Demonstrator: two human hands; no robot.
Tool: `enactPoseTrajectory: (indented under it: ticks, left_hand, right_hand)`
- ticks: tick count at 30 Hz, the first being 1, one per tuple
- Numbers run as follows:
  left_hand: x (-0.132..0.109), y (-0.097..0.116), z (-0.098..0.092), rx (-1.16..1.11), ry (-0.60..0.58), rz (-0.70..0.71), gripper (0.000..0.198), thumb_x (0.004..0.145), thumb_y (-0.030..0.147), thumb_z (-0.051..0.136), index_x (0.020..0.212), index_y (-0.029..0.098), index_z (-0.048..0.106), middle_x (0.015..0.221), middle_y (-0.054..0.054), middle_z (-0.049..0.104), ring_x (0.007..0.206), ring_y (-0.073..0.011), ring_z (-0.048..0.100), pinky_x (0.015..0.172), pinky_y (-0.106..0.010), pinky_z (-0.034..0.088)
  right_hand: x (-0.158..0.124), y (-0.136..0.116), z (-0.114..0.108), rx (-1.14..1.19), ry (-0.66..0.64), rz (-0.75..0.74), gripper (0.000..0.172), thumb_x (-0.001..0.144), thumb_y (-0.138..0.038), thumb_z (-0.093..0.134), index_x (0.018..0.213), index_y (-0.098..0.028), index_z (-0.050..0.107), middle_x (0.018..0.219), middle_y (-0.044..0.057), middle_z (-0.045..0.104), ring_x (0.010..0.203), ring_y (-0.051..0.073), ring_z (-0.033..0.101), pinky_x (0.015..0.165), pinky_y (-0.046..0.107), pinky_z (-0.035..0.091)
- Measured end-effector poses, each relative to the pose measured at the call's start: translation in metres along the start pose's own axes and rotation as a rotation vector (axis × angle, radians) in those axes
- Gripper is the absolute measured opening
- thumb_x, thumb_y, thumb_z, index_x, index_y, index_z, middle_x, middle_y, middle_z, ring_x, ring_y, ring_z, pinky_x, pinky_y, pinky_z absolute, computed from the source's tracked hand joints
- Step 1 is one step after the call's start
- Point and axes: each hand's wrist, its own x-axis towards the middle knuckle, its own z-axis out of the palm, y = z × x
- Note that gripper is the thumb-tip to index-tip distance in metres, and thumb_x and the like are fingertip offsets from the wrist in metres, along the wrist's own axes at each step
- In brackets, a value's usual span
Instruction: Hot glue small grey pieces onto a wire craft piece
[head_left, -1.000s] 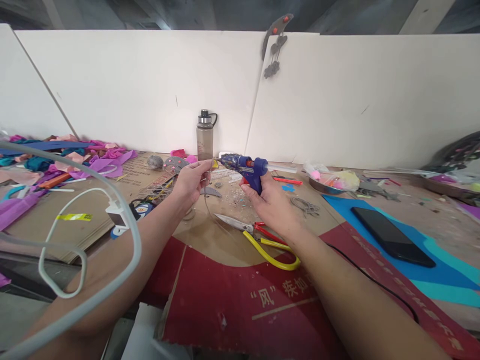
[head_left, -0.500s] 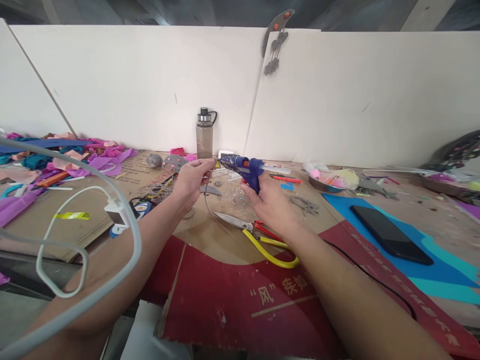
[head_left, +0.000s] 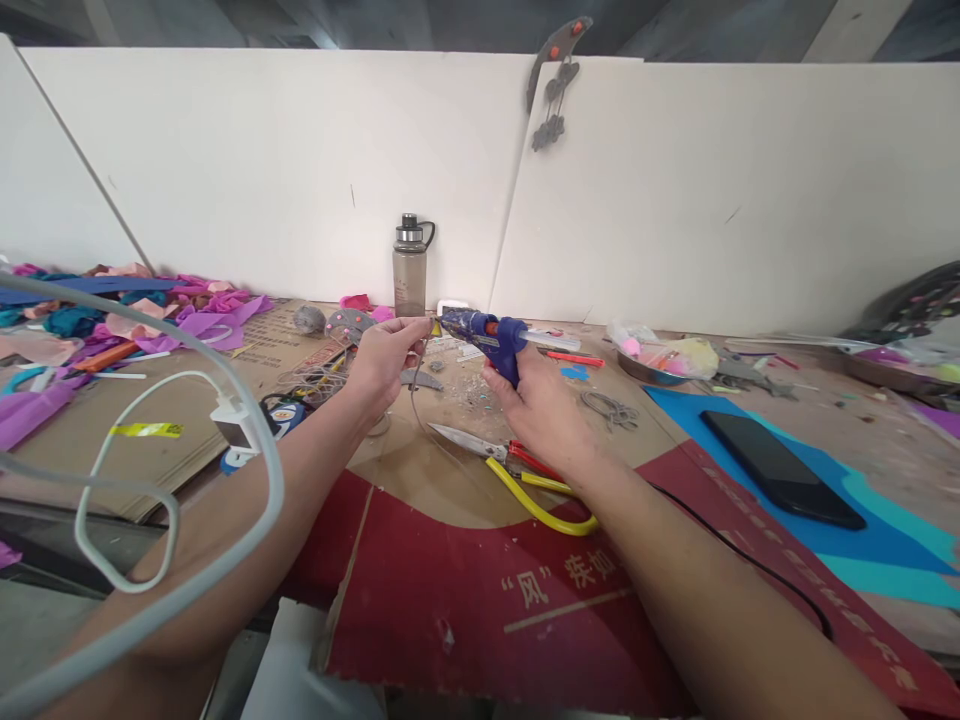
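Observation:
My right hand (head_left: 541, 398) is closed round the grip of a blue hot glue gun (head_left: 495, 338), whose nozzle points left. A clear glue stick (head_left: 553, 340) juts from its back. My left hand (head_left: 391, 358) is closed in a pinch at the nozzle. From its fingers a thin grey cord (head_left: 414, 400) hangs to the cardboard, and a small yellow piece (head_left: 436, 327) shows at the fingertips, by the nozzle. Below the hands lie open scissors (head_left: 540, 505) with yellow and red handles, partly behind my right forearm.
A water bottle (head_left: 409, 270) stands by the white wall panel (head_left: 285, 170). At right, a black phone (head_left: 780, 470) rests on blue sheets (head_left: 892, 530). A white cable (head_left: 277, 480) loops across the left foreground. Crepe paper scraps (head_left: 75, 320) fill the far left. A dish (head_left: 664, 362) holds colourful bits.
Almost nothing differs. Both hands and the glue gun keep their places, with only a very slight shift of the view.

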Motion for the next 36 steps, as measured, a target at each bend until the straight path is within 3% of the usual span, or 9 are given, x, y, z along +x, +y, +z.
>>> enactPoseTrajectory:
  ticks: [36]
  left_hand:
    - [0.0004,0.0005,-0.0013,0.012,0.023,-0.036,0.022,0.06,0.029,0.074,0.06,0.014,0.058,0.056,0.002,0.052,0.049,-0.0053,0.044,0.04,-0.017,0.028]
  right_hand:
    - [0.0001,-0.0032,-0.0011,0.004,-0.016,0.021,0.027,0.088,-0.032,0.045,0.105,-0.013,0.055,0.098,0.017,0.065,0.091,0.031,0.06,0.078,0.045,0.046]
